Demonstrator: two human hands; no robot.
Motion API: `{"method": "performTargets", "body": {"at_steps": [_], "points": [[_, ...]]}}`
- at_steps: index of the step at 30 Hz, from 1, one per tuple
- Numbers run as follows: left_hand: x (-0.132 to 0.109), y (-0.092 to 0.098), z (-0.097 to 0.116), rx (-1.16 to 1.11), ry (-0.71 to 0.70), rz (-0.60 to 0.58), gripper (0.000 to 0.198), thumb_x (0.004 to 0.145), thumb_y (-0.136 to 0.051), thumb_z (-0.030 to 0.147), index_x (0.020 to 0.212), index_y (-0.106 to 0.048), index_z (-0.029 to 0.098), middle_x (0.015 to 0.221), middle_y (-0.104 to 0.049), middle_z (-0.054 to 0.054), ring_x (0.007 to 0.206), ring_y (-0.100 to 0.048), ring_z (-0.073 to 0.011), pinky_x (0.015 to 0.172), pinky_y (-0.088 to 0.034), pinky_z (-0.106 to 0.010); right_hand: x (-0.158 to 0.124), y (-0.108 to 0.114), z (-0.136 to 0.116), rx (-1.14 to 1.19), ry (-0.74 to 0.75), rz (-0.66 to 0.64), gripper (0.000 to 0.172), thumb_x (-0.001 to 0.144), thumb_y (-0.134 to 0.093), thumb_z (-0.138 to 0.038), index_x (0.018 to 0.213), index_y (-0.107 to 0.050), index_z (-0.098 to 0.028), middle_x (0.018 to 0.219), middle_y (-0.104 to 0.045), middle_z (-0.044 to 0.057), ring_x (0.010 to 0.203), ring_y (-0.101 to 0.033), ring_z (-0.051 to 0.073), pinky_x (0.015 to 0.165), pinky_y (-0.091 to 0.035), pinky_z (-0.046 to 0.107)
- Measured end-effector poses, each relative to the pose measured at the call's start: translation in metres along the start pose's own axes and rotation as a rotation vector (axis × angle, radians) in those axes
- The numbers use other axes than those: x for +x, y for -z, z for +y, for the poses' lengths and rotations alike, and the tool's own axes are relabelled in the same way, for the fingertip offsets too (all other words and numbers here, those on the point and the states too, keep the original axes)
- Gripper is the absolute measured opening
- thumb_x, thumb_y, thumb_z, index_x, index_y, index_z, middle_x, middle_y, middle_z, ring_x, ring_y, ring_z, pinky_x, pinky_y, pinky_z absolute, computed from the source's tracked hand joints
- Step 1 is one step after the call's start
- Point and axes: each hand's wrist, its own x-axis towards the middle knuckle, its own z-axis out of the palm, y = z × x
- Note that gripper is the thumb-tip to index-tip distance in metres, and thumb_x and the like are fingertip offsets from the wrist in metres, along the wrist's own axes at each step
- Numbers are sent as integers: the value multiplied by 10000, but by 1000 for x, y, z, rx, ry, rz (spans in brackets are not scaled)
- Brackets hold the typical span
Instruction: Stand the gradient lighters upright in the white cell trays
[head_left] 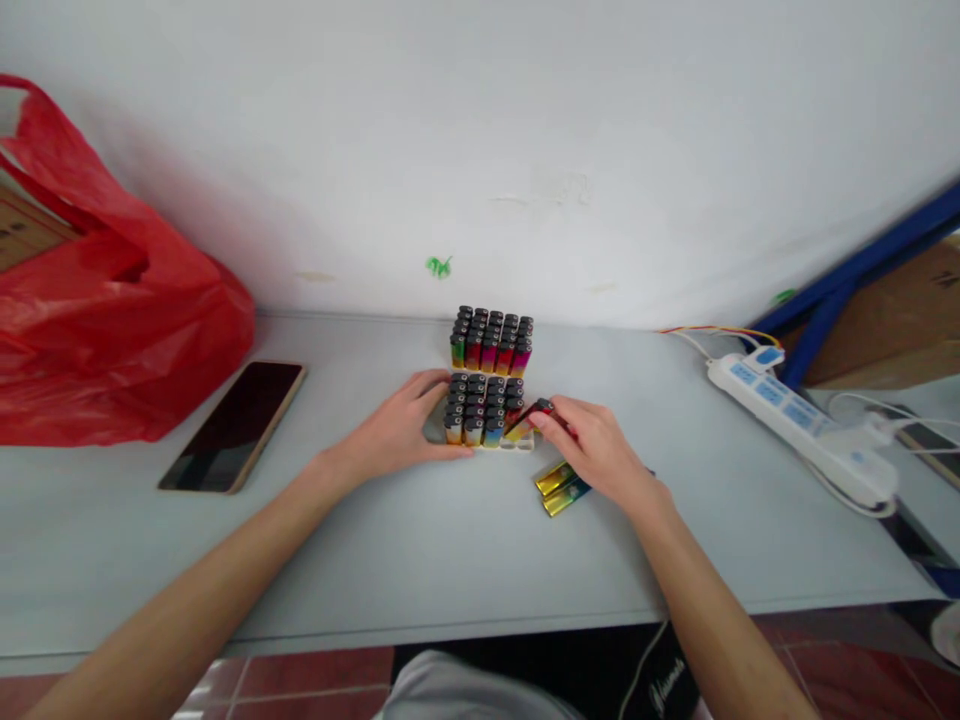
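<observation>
In the head view a white tray (517,441) holds rows of upright lighters (473,431) with black tops. Its front right corner shows bare slots. My left hand (401,425) steadies the tray from the left, thumb along the front edge and fingers around the far side. Between the thumb and fingers of my right hand (592,440) is a tilted red and yellow lighter (521,424), its lower end over that corner. Two gold-ended lighters (556,488) lie on the table just below my right hand, partly hidden by it. Directly behind stands another block of upright lighters (489,352).
A smartphone (234,427) lies at the left, beside a red plastic bag (112,300). To the right sit a white power strip (802,425) with cables and a blue metal frame (832,320). A white wall (360,150) closes off the back of the grey table (420,560).
</observation>
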Motion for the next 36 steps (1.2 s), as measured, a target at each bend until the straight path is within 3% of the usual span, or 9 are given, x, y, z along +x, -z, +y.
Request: {"method": "performTargets", "body": {"at_steps": [12, 16, 19, 24, 26, 29, 32, 36], "points": [[-1, 1, 2, 31, -22, -2, 892, 821, -821, 811, 1427, -673, 173, 1521, -648, -208, 1443, -622, -443, 1282, -498, -620, 7, 0, -11, -245, -13, -213, 254, 1185, -531, -390, 1043, -634, -206, 952, -741, 65, 827, -695, 229, 746, -458, 330], [0, 1, 1, 28, -6, -1, 923, 783, -818, 853, 1394, -694, 173, 1497, -661, -213, 1439, -623, -448, 1277, -503, -619, 5, 6, -9, -176, -60, -256, 269, 1167, -576, -417, 1016, -668, -215, 955, -758, 47, 830, -699, 216, 737, -462, 318], [0, 0, 0, 29, 10, -4, 936, 770, -825, 856, 1403, -696, 179, 1517, -653, -211, 1448, -615, -451, 1288, -488, -625, -18, 29, 4, -76, -124, -135, 281, 1164, -572, -447, 1033, -702, -235, 931, -749, 18, 792, -679, 189, 752, -495, 311], [0, -1, 0, 15, 21, -9, 899, 770, -856, 812, 1410, -701, 199, 1543, -646, -192, 1459, -606, -445, 1306, -474, -616, -91, 68, 45, -230, -281, 69, 375, 1076, -662, -599, 1157, -787, -254, 1118, -756, 96, 938, -720, 255, 747, -558, 357], [0, -1, 0, 17, 22, -11, 895, 772, -854, 811, 1408, -700, 201, 1547, -644, -190, 1461, -603, -442, 1306, -474, -610, -116, 69, 59, -254, -309, 111, 469, 1029, -688, -674, 1241, -796, -270, 1188, -746, 115, 974, -728, 281, 763, -591, 392], [0, -1, -2, 25, 20, -12, 900, 773, -832, 837, 1401, -697, 206, 1541, -645, -186, 1460, -602, -439, 1300, -480, -608, -139, 57, 69, -249, -306, 195, 440, 1045, -661, -665, 1194, -818, -283, 1177, -743, 117, 1095, -729, 311, 956, -611, 473], [0, -2, -4, 36, 15, -11, 927, 777, -803, 869, 1403, -689, 195, 1542, -638, -200, 1464, -602, -440, 1303, -478, -605, -144, 45, 69, -202, -314, 274, 363, 1048, -684, -609, 1089, -823, -275, 1147, -750, 112, 1090, -727, 303, 996, -601, 489], [0, -2, -5, 48, 10, -7, 935, 769, -800, 882, 1397, -690, 199, 1537, -641, -212, 1446, -614, -450, 1290, -484, -637, -133, 43, 66, 39, -376, 401, 309, 973, -796, -574, 1011, -811, -267, 1133, -763, 99, 1049, -732, 280, 919, -615, 452]]}}
